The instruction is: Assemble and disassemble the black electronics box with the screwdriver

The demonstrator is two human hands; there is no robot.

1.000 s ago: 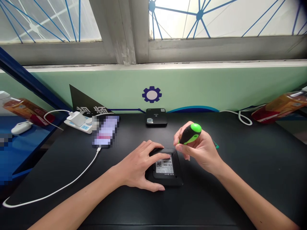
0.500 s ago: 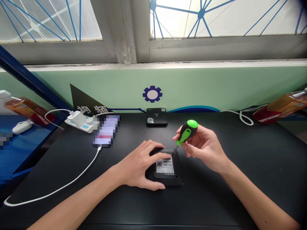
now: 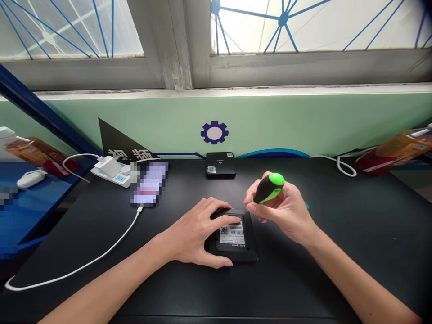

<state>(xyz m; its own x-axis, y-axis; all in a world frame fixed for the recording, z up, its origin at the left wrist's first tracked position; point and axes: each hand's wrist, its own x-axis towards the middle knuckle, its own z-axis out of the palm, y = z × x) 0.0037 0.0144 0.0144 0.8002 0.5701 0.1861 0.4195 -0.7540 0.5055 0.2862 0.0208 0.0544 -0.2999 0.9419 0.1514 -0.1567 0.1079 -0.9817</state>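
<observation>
A flat black electronic box [image 3: 250,234] lies on the desk with a white printed label with barcodes facing up. My left hand [image 3: 202,231] holds it from the left, thumb along the near edge and fingers across its top, the index fingertip on the label's upper edge. In my right hand [image 3: 286,209] is a screwdriver with a black and green handle [image 3: 268,188], pinched between thumb and fingers. It tilts down to the left over the box's far right corner. Fingers cover most of the shaft, and I cannot make out where its tip sits.
A second black box [image 3: 221,165] stands at the back by the green wall [image 3: 158,121]. To the left lie a phone [image 3: 150,184] on a white cable [image 3: 101,256] and a power strip [image 3: 113,171] with a charger. Drink bottles [image 3: 393,153] are at both sides.
The screwdriver handle has turned and tipped slightly right, and my right fingers have shifted lower around it. My left hand and the box have stayed put.
</observation>
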